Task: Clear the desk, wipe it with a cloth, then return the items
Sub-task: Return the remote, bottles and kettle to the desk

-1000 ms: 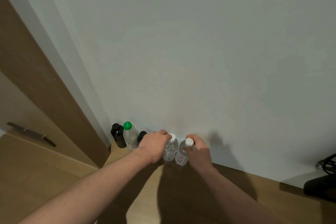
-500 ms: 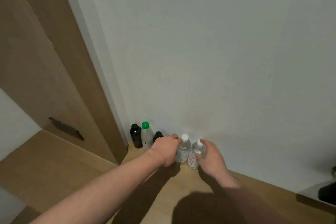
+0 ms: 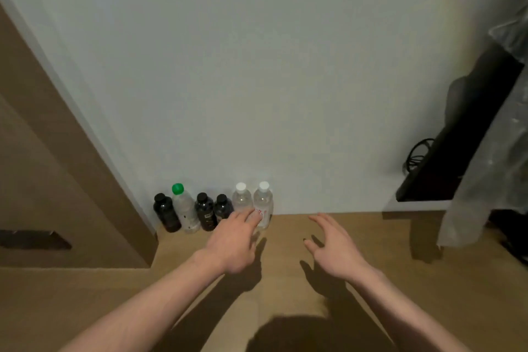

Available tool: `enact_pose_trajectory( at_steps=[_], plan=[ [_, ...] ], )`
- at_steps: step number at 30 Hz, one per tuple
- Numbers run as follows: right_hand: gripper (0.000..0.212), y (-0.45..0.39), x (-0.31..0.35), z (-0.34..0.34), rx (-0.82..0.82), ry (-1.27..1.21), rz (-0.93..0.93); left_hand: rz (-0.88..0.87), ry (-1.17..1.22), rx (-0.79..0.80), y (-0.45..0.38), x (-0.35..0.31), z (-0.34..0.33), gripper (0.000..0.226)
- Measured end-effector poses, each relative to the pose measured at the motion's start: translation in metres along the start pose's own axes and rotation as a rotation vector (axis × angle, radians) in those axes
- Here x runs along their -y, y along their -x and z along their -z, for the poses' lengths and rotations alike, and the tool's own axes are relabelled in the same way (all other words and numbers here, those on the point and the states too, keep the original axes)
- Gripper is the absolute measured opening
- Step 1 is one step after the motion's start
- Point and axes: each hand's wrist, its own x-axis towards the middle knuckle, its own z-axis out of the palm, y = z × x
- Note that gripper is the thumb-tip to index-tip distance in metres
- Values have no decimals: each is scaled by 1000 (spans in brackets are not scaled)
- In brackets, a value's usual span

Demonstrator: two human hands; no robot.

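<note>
Several bottles stand in a row on the wooden floor against the white wall. From the left: a black bottle (image 3: 165, 213), a clear bottle with a green cap (image 3: 184, 208), two more black bottles (image 3: 205, 211) (image 3: 223, 207), then two clear bottles with white caps (image 3: 241, 199) (image 3: 263, 203). My left hand (image 3: 235, 240) is open just in front of the white-capped pair, its fingertips overlapping the right one's base. My right hand (image 3: 331, 247) hovers open to the right, holding nothing.
A brown wooden door (image 3: 71, 174) with a dark handle stands at the left. A black desk edge (image 3: 457, 134) with a coiled cable (image 3: 418, 156) and clear plastic sheeting (image 3: 491, 168) hangs at the right. Wooden floor (image 3: 285, 294) spreads below.
Both hands have let go of the two white-capped bottles and drawn back, fingers spread. The view has shifted so the desk at the right now shows.
</note>
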Motion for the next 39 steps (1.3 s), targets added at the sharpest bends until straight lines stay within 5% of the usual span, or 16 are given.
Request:
enact_pose_trajectory(
  at_steps=[17,31,39],
  plan=[
    [72,338,-144,32,-191,-44,-502,-592,-60,124,116,-232,-55,77],
    [76,632,-348,93,-310,76,-724,-786,-127,115,228,-528,-134,79],
    [76,714,-417,138,-406,33,-816,-933,-176,95,264,-665,-141,83]
  ],
)
